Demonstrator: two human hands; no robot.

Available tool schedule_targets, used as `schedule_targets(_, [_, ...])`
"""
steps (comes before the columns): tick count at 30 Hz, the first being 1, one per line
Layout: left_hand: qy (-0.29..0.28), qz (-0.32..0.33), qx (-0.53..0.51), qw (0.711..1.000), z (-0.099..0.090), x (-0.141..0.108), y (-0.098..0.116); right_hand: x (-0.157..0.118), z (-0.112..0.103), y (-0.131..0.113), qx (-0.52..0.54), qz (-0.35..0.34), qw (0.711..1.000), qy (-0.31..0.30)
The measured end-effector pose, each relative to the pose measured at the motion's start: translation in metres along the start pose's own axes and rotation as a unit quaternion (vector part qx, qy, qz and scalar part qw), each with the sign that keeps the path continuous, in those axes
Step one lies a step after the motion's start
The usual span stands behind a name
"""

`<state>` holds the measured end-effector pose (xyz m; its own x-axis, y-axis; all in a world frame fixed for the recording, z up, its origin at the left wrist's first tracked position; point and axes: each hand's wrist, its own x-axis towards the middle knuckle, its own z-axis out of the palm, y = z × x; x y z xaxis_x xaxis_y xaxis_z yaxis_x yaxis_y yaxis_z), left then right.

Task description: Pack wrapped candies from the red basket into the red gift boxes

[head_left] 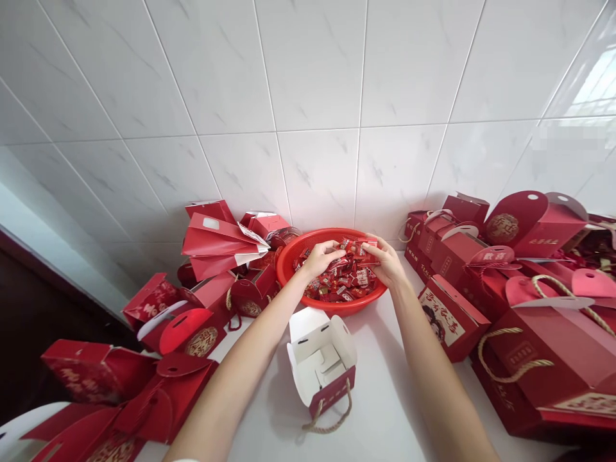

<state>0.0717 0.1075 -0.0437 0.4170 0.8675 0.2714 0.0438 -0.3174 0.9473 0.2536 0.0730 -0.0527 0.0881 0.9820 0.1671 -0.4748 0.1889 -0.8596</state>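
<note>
A round red plastic basket [332, 307] full of small red wrapped sweets [337, 279] stands against the tiled wall. Over its left part, my left hand [323, 258] has its fingers pressed together at a small red packet. My right hand [385, 262] is over the right part, with thumb and fingers closed round red wrapped packets [368, 246]. Nearer to me, between my forearms, an open gift box [332, 391] shows its bare white inside, with flaps spread and a rope handle hanging at the front.
Red gift boxes [202, 340] crowd the left side of the white table [380, 385], some with lids up. More red boxes [553, 359] with rope handles fill the right side. The tiled wall [317, 173] rises right behind the basket.
</note>
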Motion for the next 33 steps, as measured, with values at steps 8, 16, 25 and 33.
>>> schedule_targets(8, [-0.003,-0.020,0.042,0.999,-0.020,-0.013,0.019,-0.008,0.000,-0.011,-0.095,0.005,0.995,-0.036])
schedule_targets(16, [-0.065,-0.038,0.104,0.992,-0.023,-0.015,0.023,-0.013,0.003,-0.017,-0.220,-0.017,0.974,-0.050])
schedule_targets(25, [-0.162,-0.049,0.292,0.941,-0.008,0.009,0.017,-0.005,-0.006,-0.012,-0.131,-0.013,0.989,0.061])
schedule_targets(33, [-0.232,-0.116,0.337,0.905,-0.011,0.033,0.003,0.000,-0.003,-0.003,-0.145,-0.029,0.985,0.094])
